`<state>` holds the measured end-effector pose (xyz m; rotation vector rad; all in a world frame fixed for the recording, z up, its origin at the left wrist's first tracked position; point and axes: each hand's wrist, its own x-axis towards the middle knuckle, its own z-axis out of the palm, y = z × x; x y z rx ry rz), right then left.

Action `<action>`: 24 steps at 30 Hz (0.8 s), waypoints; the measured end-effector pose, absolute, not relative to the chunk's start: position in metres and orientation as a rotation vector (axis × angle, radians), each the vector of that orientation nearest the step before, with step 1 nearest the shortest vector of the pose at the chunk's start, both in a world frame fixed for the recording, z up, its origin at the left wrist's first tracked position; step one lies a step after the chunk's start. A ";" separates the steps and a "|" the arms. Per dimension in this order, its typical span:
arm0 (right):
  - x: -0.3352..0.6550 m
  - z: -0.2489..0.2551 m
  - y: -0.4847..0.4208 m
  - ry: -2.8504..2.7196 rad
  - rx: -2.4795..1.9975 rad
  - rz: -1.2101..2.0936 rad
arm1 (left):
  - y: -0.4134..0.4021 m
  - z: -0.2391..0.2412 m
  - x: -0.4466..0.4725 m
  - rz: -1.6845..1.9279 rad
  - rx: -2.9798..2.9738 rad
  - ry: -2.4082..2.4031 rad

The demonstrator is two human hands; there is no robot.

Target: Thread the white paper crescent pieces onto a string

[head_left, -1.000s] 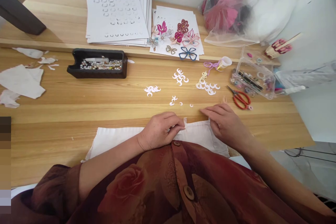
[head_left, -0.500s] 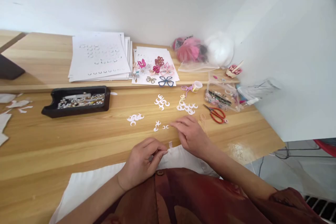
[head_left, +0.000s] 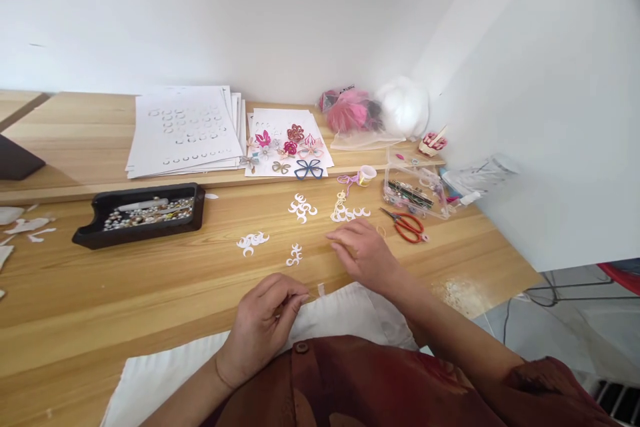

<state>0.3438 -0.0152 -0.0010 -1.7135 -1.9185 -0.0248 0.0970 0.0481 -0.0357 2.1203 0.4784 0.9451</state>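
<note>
My left hand (head_left: pixel 267 313) is closed in a pinch above the front edge of the white cloth (head_left: pixel 167 377); whatever is between thumb and forefinger is too small to make out. Over the bare wood to the right, my right hand (head_left: pixel 365 253) reaches forward, its fingers extended and thumb slightly apart, with nothing visible in them. White crescent pieces lie in groups: a small cluster (head_left: pixel 295 255) left of my right fingertips, one pile (head_left: pixel 253 241) farther left, another (head_left: pixel 303 208) behind, and more (head_left: pixel 351 213) just beyond my right hand. A little pale tab (head_left: pixel 321 289) sits at the cloth's edge.
Red-handled pliers or scissors (head_left: pixel 409 227) lie right of my hand, before a clear plastic box (head_left: pixel 417 190). A spool (head_left: pixel 367 175) stands nearby. A black tray (head_left: pixel 143 230) of beads is at left. Flower ornaments (head_left: pixel 290 148) and paper sheets (head_left: pixel 183 130) occupy the raised shelf.
The view has tilted up. Two separate crescents beside my right fingertips no longer show there; where they went I cannot tell. My left hand stays pinched, slightly farther from my right.
</note>
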 end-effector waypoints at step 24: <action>0.480 0.035 0.078 -1.668 -2.689 -0.075 | 0.053 -0.037 0.098 0.754 2.390 0.511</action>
